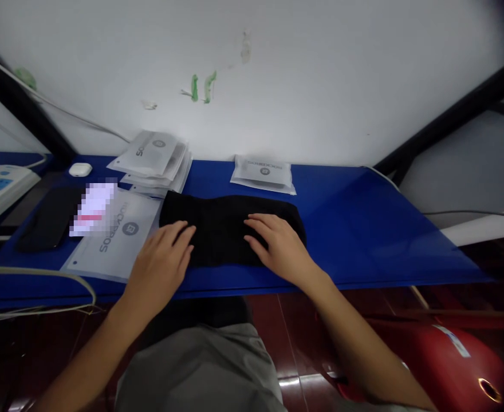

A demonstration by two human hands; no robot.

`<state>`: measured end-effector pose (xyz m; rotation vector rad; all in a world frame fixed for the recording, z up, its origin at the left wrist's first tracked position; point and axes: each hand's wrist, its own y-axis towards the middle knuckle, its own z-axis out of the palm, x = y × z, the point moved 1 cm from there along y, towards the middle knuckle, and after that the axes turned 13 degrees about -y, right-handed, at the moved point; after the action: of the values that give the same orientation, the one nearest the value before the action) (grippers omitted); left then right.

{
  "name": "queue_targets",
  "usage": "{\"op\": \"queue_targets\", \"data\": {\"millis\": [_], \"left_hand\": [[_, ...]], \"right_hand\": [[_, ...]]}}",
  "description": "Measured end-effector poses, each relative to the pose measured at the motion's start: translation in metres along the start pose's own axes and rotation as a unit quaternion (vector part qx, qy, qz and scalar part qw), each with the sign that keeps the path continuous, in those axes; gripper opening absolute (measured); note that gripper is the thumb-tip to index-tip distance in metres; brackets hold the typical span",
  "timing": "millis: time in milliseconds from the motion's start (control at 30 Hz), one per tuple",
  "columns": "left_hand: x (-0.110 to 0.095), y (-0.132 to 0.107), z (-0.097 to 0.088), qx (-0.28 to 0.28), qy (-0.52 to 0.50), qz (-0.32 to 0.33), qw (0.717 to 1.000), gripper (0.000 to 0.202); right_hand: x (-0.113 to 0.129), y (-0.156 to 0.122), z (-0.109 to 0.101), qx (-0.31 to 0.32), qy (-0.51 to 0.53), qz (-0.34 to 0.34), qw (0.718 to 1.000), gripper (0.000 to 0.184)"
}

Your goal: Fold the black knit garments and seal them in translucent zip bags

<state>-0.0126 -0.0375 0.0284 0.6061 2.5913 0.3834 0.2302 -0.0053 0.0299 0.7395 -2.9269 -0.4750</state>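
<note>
Blue tabletop [350, 229] carries the black cloth [220, 232] near its front edge. Our left hand [162, 260] and right hand [280, 243] rest on its 2 ends, fingers loosely spread; uneven pressure could wrinkle it or shove the adjacent white bag [125, 246].

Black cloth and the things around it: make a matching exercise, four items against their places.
1. black cloth
2. small white case
3. lone bag
4. red object

A. below the table, at right
B. under the left hand and right hand
C. just beyond the dark device
D. near the wall, right of the bag stack

1-B; 2-C; 3-D; 4-A
</note>
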Motion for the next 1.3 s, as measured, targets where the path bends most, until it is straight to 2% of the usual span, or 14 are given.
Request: {"op": "queue_targets", "data": {"millis": [67,133,267,467,633,767,933,1133,1200,1300], "left_hand": [[0.000,-0.007,0.011,0.056,-0.029,0.039,0.997,0.037],[0.004,-0.014,0.020,0.105,-0.050,0.047,0.992,0.041],[0.016,-0.018,0.026,0.131,-0.071,0.026,0.989,0.049],[0.015,-0.016,0.015,0.106,-0.059,0.044,0.992,0.042],[0.014,-0.017,0.012,0.136,-0.026,0.055,0.989,0.041],[0.008,-0.015,0.014,0.122,0.009,0.050,0.991,0.041],[-0.002,-0.009,0.022,0.083,0.053,0.042,0.994,0.043],[-0.003,-0.005,0.026,0.050,0.080,0.037,0.995,0.036],[-0.006,-0.003,0.027,0.047,0.078,0.031,0.995,0.036],[-0.014,0.002,0.032,0.051,0.071,0.018,0.996,0.047]], "right_hand": [[0.010,-0.011,0.002,0.016,0.011,-0.022,1.000,0.035],[0.016,-0.022,0.004,0.048,0.017,-0.041,0.998,0.039],[0.018,-0.035,0.011,0.084,0.018,-0.052,0.995,0.047],[0.008,-0.038,0.011,0.076,-0.005,-0.045,0.996,0.047],[0.004,-0.037,0.010,0.073,-0.008,-0.052,0.996,0.046],[0.004,-0.032,0.013,0.051,-0.011,-0.057,0.997,0.044],[0.003,-0.025,0.013,0.035,0.009,-0.031,0.999,0.035],[0.000,-0.027,0.014,0.004,0.024,-0.033,0.999,0.031],[0.000,-0.027,0.015,-0.008,0.033,-0.017,0.999,0.029],[0.002,-0.023,0.016,-0.018,0.038,0.023,0.999,0.027]]}}
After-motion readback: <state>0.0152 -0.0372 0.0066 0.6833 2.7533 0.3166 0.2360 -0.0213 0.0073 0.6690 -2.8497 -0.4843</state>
